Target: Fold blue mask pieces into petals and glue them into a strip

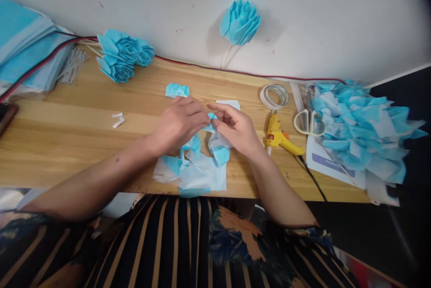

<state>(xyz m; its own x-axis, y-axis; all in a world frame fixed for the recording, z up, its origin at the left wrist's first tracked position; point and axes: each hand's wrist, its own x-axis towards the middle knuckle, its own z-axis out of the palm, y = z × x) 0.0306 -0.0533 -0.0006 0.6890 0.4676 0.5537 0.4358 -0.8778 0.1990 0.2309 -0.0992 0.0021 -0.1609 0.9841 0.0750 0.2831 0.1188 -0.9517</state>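
My left hand and my right hand meet over the middle of the wooden table. Both pinch a small folded piece of blue paper between their fingertips. Below the hands lies a loose heap of blue and white paper pieces, some curled, reaching the table's front edge. A small folded blue piece lies just beyond my left hand. A white paper slip shows behind my right hand.
A yellow glue gun with a black cord, a tape roll and scissors lie right of my hands. A pile of blue and white paper fills the right end. Finished blue paper flowers lie back left; another flower leans on the wall. Stacked blue sheets sit far left.
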